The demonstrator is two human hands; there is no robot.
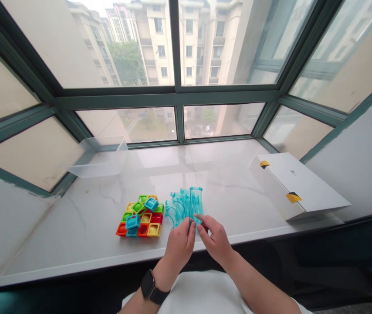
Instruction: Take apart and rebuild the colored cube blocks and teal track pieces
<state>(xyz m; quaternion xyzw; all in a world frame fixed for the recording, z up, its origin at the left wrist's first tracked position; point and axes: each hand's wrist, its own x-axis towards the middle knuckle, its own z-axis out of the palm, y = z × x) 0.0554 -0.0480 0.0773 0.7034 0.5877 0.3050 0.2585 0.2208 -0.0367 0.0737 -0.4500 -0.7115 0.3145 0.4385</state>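
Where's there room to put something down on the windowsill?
Between the blue pieces and the white box, or left of the colorful blocks. It's crowded where blocks, pieces, left hand and right hand bunch together.

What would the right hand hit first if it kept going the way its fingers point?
Most likely the turquoise plastic pieces: the right hand points forward and left at them. Depth is unclear in this one view, so its fingers may already touch one.
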